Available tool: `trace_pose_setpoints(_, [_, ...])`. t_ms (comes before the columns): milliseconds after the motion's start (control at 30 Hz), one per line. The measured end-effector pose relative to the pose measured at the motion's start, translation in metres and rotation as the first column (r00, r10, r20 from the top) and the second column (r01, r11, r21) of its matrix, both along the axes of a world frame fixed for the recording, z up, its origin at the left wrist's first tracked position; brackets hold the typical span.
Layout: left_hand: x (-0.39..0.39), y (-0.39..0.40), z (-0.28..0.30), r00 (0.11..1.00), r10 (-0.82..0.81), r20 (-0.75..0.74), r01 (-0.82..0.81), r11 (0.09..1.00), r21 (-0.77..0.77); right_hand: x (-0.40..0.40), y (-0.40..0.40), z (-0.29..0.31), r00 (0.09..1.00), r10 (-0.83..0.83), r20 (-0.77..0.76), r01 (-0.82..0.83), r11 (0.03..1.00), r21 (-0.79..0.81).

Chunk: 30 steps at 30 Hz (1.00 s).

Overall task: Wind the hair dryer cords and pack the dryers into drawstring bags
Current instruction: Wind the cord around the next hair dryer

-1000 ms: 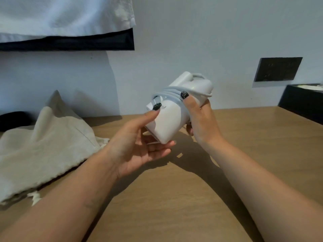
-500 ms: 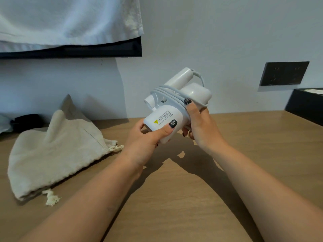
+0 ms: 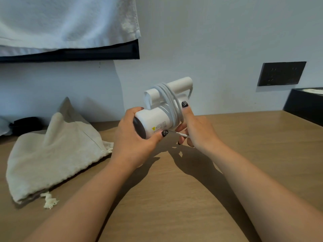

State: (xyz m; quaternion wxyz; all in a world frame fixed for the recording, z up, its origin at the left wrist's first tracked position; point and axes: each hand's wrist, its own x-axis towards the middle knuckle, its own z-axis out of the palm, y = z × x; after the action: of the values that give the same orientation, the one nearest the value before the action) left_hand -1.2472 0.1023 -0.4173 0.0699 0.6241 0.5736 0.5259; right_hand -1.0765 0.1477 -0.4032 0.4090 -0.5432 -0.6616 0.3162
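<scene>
Both hands are up off the table, wrapped around the same thing. The left hand grips the fat barrel end of the white hair dryer, thumb curled under it near the little yellow warning label, fingers round the back by the dark end cap. The right hand has its thumb pressed up against the coil of white cord wound round the dryer's middle, and its lower fingers pinch what looks like the loose end of that cord, a thin white bit sticking out between the two hands. The folded handle of the dryer points up and to the right, above the coil.

The dryer's held in the air over the wooden table, pretty much dead centre. Off to the left, lying flat on the table and well apart from the hands, is a beige drawstring bag with its frayed string end hanging out near the front edge. Behind it all there's a white towel hanging up top left, a dark wall socket on the right, and a black box at the far right edge.
</scene>
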Motion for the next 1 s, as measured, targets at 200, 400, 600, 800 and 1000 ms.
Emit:
trace_pose_setpoints(200, [-0.0007,-0.0009,0.0,0.958,0.107,-0.267,-0.08,0.991,0.107,0.0012,-0.0031,0.0079,1.0,0.005,-0.003,-0.006,0.997,-0.073])
trace_pose_setpoints(400, [-0.008,0.0016,-0.0034,0.89,0.179,-0.419,-0.132,0.982,0.138,-0.002,-0.0035,0.0054,0.999,0.039,0.015,-0.038,0.998,-0.041])
trace_pose_setpoints(600, [-0.006,0.0031,-0.0009,0.815,0.24,-0.527,-0.103,0.955,0.277,0.0035,0.0007,0.0073,0.985,0.087,-0.146,-0.112,0.978,-0.175])
trace_pose_setpoints(800, [-0.0032,-0.0021,0.0048,0.689,0.316,-0.652,-0.057,0.921,0.386,0.0041,0.0012,0.0088,0.895,0.155,-0.419,-0.322,0.873,-0.366])
trace_pose_setpoints(1000, [-0.0019,-0.0001,-0.0028,0.852,0.18,-0.492,-0.04,0.959,0.282,0.0062,-0.0035,0.0092,0.848,0.123,-0.516,-0.333,0.881,-0.336])
